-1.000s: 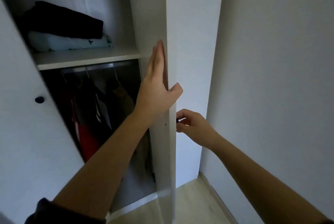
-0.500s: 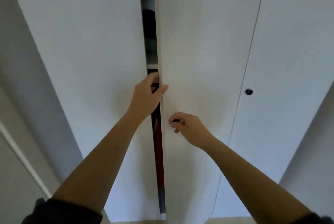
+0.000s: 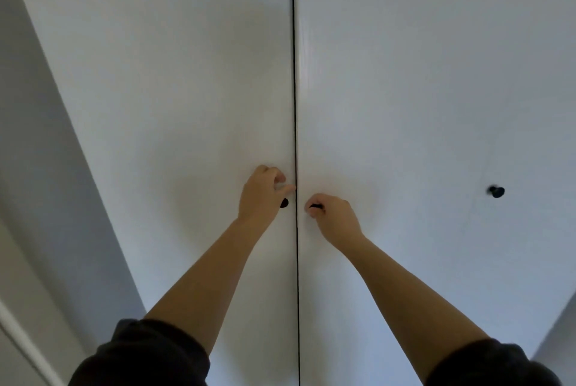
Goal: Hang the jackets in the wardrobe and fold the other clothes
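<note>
Pinches right knob (image 3: 315, 206) with right hand (image 3: 332, 214); rests curled left hand (image 3: 263, 195) on wardrobe's left door (image 3: 174, 89), beside left knob (image 3: 284, 203).

This is looking like a room in a home, probably a bedroom: a tall white flat-fronted wardrobe (image 3: 405, 73) is filling the view, its closed doors carrying small round black knobs (image 3: 496, 191), while a plain pale grey wall (image 3: 37, 136) with a pale trim strip (image 3: 17, 334) is running alongside.
</note>
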A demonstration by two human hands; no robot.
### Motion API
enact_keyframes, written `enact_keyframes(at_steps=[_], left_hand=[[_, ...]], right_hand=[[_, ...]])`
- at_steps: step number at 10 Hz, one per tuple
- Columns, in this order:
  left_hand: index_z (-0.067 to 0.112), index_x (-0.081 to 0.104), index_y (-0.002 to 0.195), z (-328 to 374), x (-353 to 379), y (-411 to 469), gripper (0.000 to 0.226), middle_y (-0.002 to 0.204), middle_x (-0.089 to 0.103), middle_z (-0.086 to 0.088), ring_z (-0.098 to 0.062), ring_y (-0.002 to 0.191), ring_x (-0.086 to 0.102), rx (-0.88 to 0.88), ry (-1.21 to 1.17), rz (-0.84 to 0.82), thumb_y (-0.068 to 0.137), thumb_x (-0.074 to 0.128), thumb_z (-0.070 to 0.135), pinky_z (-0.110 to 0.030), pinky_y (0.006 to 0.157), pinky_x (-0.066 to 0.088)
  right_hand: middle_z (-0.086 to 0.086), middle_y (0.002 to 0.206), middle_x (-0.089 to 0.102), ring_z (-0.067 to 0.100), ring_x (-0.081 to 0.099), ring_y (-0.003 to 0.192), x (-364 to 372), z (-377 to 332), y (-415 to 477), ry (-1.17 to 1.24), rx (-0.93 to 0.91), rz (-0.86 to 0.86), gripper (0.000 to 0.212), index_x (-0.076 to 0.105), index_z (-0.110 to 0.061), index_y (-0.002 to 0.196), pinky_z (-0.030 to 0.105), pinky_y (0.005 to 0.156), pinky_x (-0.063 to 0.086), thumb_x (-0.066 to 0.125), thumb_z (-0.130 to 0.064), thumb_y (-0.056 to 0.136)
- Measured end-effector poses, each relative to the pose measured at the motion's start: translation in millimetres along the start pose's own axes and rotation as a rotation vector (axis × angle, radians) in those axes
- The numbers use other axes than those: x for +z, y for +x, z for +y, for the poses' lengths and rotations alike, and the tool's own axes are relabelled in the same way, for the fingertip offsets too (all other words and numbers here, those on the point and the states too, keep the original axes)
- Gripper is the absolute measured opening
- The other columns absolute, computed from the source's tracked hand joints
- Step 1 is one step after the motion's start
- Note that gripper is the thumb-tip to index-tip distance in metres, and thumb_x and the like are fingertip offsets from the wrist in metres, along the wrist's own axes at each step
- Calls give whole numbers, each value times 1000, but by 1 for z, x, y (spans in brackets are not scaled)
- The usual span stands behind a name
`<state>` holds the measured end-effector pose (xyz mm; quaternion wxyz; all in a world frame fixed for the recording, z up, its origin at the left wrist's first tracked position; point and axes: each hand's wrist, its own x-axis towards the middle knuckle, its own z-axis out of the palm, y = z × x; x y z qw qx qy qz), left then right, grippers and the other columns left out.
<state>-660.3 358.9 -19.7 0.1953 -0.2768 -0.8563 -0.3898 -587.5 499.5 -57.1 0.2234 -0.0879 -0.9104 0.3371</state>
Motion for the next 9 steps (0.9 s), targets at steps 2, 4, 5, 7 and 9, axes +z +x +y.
enact_keyframes(at_steps=[2, 4, 5, 7, 9], left_hand=[[8, 64, 83, -23, 11, -1, 13, 88, 49, 4, -13, 76, 53, 46, 15, -2, 84, 69, 20, -18, 67, 38], [7, 64, 80, -31, 19, 0, 13, 87, 42, 3, -12, 72, 46, 96, 46, 35, 86, 67, 18, -17, 65, 32], [5, 66, 80, -32, 20, -1, 12, 87, 42, 2, -13, 74, 46, 111, 46, 50, 85, 68, 16, -19, 67, 34], [7, 66, 84, -31, 22, -6, 13, 89, 45, 3, -10, 77, 45, 67, 45, 67, 87, 66, 19, -16, 67, 32], [20, 47, 135, -27, 23, -43, 49, 133, 45, 1, -15, 123, 43, -86, 12, 55, 88, 60, 14, -27, 91, 44]], right_hand=[[-10, 84, 62, 14, 59, 79, 8, 3, 21, -24, 14, 19, 21, 66, -24, 86, 32, 73, 52, 50, -10, 90], [-11, 81, 62, 11, 58, 74, 14, 7, 26, 23, -2, 55, 23, 64, -25, 83, 32, 73, 53, 51, -8, 89], [-14, 83, 62, 10, 58, 76, 14, 4, 25, 2, 23, 55, 23, 64, -28, 85, 31, 71, 51, 50, -11, 90], [-14, 88, 63, 13, 60, 80, 13, 4, 18, 75, 69, 24, 17, 62, -32, 92, 33, 74, 52, 50, -20, 92], [-5, 111, 59, 11, 61, 89, -2, 8, -22, 442, 125, 60, 34, 45, -30, 127, 19, 70, 48, 54, -26, 95]])
